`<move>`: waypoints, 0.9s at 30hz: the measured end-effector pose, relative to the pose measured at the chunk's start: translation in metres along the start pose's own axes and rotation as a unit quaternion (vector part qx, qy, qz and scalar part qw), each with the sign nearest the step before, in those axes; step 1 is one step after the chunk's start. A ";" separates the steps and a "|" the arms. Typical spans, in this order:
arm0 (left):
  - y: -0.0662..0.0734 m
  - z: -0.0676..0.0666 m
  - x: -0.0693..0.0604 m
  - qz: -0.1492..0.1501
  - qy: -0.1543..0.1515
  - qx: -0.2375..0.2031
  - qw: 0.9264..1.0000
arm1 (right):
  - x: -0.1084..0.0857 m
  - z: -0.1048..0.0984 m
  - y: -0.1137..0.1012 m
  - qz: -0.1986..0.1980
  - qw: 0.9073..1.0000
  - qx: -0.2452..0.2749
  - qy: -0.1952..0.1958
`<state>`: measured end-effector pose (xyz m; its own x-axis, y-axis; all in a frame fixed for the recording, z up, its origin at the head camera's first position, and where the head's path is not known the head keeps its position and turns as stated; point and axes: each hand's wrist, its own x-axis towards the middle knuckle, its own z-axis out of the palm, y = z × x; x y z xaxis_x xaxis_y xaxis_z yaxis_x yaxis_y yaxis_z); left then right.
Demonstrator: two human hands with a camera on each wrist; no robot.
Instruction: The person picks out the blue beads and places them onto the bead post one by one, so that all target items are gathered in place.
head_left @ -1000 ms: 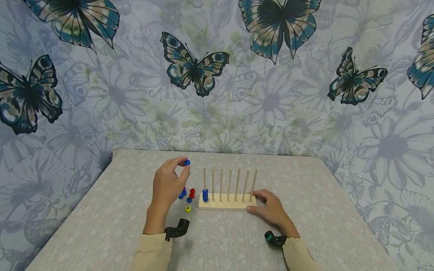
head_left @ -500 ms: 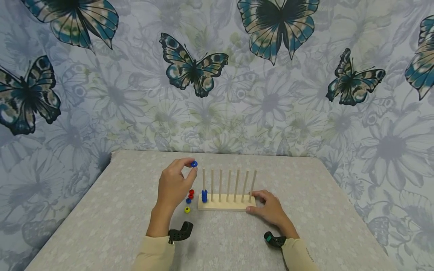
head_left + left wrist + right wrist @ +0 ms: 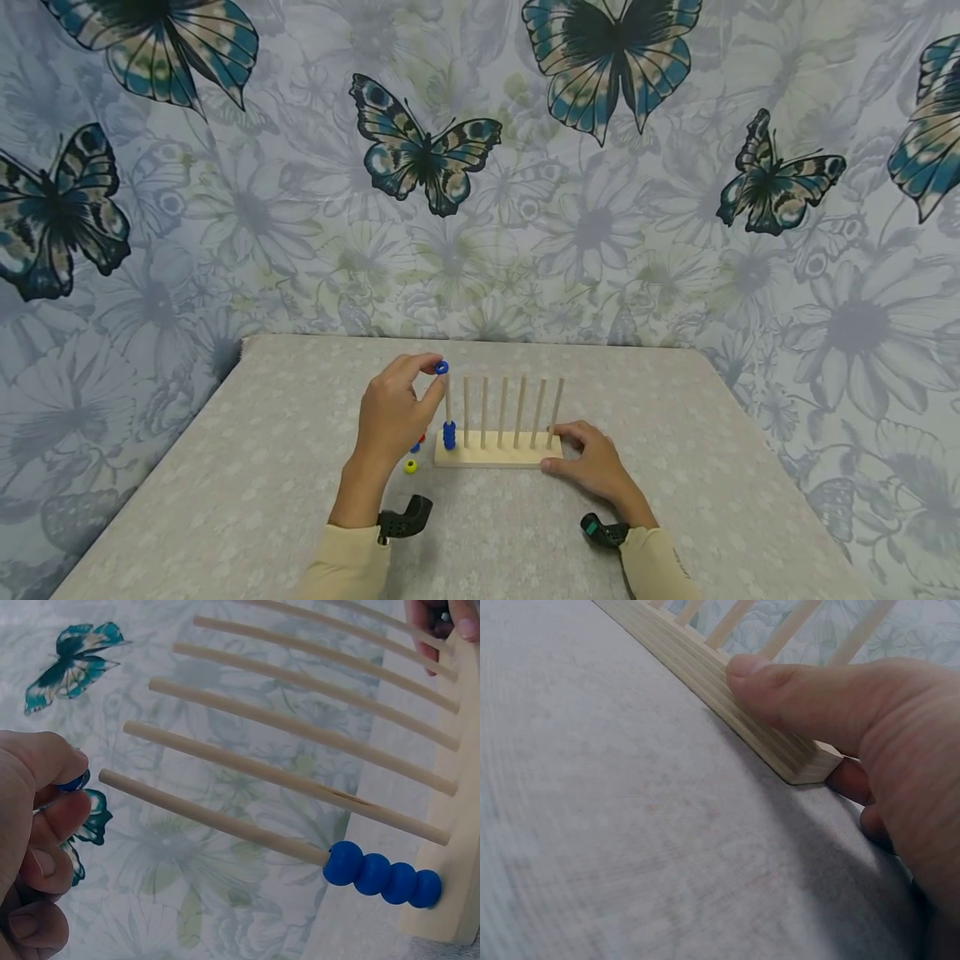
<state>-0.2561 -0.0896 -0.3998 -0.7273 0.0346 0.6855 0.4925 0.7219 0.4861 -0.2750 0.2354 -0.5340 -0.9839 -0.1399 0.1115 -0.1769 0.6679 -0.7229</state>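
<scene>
Between thumb and forefinger my left hand (image 3: 393, 414) pinches a blue bead (image 3: 442, 367), held at the top of the leftmost peg (image 3: 210, 817). In the left wrist view a small gap parts that bead from the peg's tip. Several blue beads (image 3: 373, 874) are stacked at the foot of this same peg; the other pegs are bare. My right hand (image 3: 596, 460) grips the right end of the wooden base (image 3: 495, 457), with its thumb (image 3: 795, 694) along the front edge and fingers behind.
Left of the base a yellow bead (image 3: 410, 467) lies on the cloth-covered table (image 3: 495, 533). Just behind it are a blue bead (image 3: 415, 448) and a bit of red, partly hidden by my left hand. A butterfly-patterned backdrop (image 3: 480, 275) hangs behind the table.
My left hand has moved right with the blue bead, from left of the pegboard to the leftmost peg's top. It now hides more of the loose beads. My right hand keeps its grip.
</scene>
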 end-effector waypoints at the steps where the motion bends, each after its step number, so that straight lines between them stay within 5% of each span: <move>1: 0.000 0.000 0.000 -0.001 -0.001 0.001 1.000 | 0.000 0.000 0.000 0.000 1.000 0.000 0.000; 27: -0.005 0.007 -0.002 0.026 -0.020 0.028 0.999 | 0.001 0.001 0.002 -0.003 1.000 0.008 -0.002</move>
<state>-0.2603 -0.0883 -0.4073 -0.7209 0.1000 0.6858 0.5030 0.7562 0.4185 -0.2762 0.2360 -0.5360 -0.9825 -0.1477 0.1133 -0.1831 0.6553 -0.7329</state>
